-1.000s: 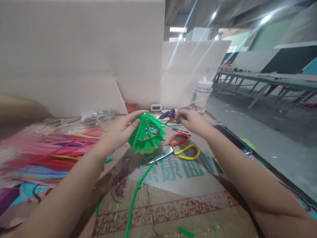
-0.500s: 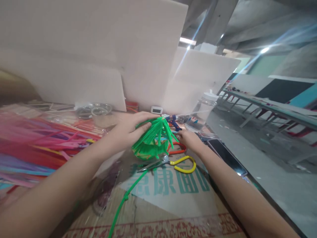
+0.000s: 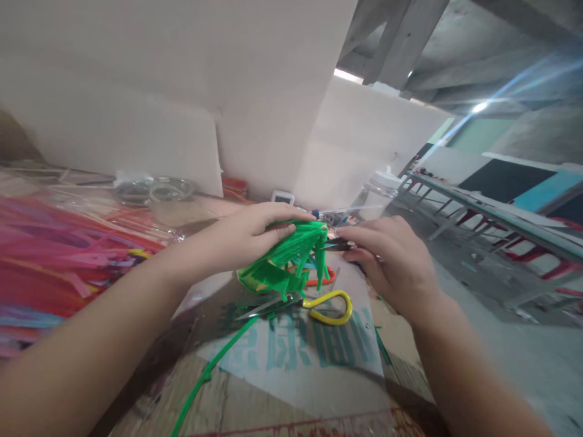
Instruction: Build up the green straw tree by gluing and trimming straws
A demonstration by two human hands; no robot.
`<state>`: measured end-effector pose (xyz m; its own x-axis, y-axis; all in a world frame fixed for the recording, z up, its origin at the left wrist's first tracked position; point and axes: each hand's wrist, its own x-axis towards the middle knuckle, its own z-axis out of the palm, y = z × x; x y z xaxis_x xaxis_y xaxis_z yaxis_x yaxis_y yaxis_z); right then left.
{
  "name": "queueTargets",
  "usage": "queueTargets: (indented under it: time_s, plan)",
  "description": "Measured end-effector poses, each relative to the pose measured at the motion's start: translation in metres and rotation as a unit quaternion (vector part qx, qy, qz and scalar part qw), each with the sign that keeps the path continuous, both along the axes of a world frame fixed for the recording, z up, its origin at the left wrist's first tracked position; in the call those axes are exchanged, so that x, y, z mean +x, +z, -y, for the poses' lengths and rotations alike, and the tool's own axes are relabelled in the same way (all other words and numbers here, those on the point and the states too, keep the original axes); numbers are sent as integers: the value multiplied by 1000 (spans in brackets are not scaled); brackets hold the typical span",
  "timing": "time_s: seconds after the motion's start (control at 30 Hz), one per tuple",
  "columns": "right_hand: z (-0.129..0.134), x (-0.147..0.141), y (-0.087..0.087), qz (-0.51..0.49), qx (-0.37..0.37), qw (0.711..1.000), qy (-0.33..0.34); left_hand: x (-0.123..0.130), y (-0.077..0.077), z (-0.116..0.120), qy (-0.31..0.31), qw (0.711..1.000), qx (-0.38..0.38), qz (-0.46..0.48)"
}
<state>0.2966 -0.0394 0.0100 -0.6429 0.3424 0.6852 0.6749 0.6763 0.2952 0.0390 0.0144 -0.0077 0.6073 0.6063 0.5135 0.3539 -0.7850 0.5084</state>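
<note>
The left hand (image 3: 259,233) grasps a cone of green chenille stems (image 3: 291,255) from its ten o'clock side, above the tabletop (image 3: 230,208). Over at three o'clock of the cone, the right hand (image 3: 394,261) grips small pointed snips (image 3: 339,244), their tips right up by its top edge. Scissors with red and yellow handles (image 3: 332,308) lie at six o'clock, a loose green stem (image 3: 218,358) trails toward seven, coloured stems (image 3: 77,261) spread at nine, and a white-lidded bottle (image 3: 378,191) stands near one.
</note>
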Motion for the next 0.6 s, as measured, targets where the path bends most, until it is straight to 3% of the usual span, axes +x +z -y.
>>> queueTargets:
  time_s: [0.13, 0.6]
  plan:
    - [-1, -9, -6, 65, 68, 995, -7, 4, -2, 1, -11, 1000, 0, 22]
    - [4, -11, -11, 117, 99, 988, -19, 7, 2, 7, -18, 1000, 7, 10]
